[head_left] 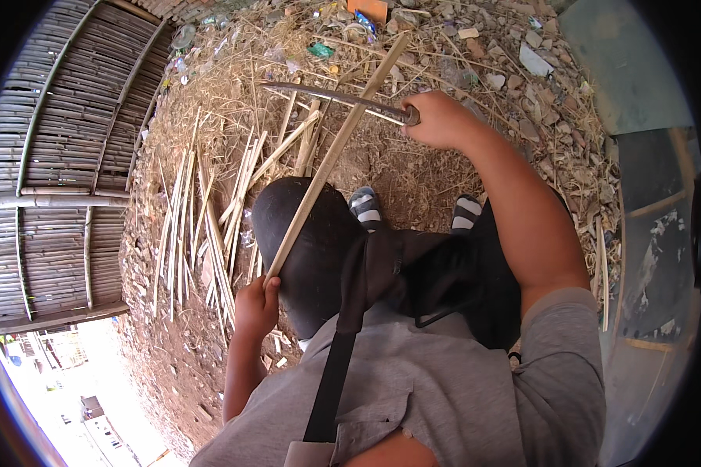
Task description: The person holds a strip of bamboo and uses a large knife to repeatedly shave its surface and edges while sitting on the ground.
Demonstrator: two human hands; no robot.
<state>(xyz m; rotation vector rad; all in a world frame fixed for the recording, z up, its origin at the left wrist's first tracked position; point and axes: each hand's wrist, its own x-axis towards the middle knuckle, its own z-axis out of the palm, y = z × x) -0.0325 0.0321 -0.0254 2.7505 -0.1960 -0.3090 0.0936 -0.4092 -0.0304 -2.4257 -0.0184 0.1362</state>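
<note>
My left hand (257,307) is closed round the near end of a long, pale bamboo strip (319,180). The strip slants up and away to the right, passing over my bent left knee. My right hand (442,119) grips the handle of a long, slightly curved knife (319,91), its blade pointing left. In this view the blade crosses the strip near its far end; whether it cuts in or only rests there, I cannot tell. The handle is mostly hidden inside my fist.
Split bamboo strips (183,226) lie loosely piled on the ground at the left. A bamboo-slat wall (70,117) stands beyond them. Dry straw, stones and litter (537,117) cover the ground ahead and right. Grey sheet panels (623,70) rise at the right edge.
</note>
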